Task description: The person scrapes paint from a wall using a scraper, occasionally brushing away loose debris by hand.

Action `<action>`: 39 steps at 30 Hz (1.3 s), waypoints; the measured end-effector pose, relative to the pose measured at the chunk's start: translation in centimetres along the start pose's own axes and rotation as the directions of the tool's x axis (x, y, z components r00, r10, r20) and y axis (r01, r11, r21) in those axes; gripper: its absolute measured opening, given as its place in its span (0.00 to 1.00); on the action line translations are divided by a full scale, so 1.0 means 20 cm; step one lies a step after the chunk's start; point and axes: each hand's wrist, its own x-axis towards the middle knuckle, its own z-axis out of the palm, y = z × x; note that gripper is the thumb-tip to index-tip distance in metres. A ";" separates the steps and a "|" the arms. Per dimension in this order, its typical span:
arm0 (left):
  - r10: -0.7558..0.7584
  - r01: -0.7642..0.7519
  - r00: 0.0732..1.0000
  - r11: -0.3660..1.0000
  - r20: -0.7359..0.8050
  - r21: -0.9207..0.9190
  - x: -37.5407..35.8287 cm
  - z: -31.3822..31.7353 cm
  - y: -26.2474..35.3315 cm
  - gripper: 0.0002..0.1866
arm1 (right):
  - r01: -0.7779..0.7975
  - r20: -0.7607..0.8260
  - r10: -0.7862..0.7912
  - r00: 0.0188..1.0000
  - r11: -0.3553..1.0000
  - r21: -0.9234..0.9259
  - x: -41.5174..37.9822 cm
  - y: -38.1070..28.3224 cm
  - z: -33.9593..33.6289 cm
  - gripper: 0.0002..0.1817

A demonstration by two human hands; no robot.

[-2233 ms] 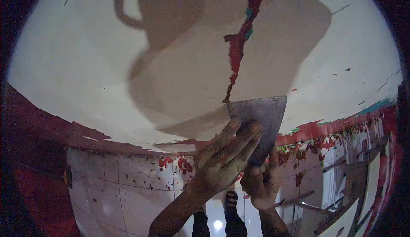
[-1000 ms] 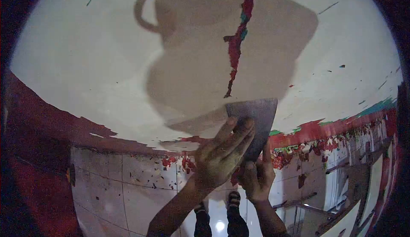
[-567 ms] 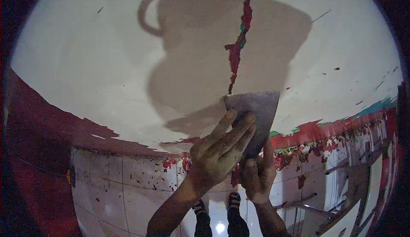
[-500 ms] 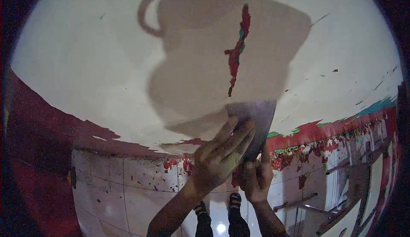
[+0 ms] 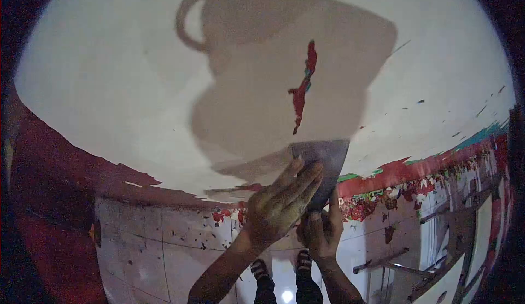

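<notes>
A broad dark scraper (image 5: 330,159) lies with its wide end against the pale wall (image 5: 120,96). My left hand (image 5: 279,205) presses its long fingers along the blade from the left, its thumb side partly hidden. Lower down, my right hand (image 5: 325,233) is closed round the scraper's handle end, most of which its fingers hide. Just above the blade edge, a narrow jagged streak of red paint (image 5: 298,102) with bits of teal runs up the wall. A large shadow falls over the streak and the scraper.
Ragged red paint (image 5: 399,171) with green and teal edges borders the wall's lower right; darker red (image 5: 71,156) covers the lower left. Flakes of paint (image 5: 361,208) litter the tiled floor (image 5: 131,238). My sandalled feet (image 5: 303,258) stand below; a metal-framed object (image 5: 404,268) is at the lower right.
The streak, wall edge and scraper all sit lower in the view, the streak's top most of all. Both hands keep their hold on the scraper, its edge still just below the streak.
</notes>
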 end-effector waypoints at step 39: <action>-0.015 0.012 0.999 0.993 -0.031 -0.117 0.05 -0.03 -0.02 0.21 | 0.083 -0.060 -0.089 0.994 0.992 -0.093 0.04 -0.05 0.03 0.31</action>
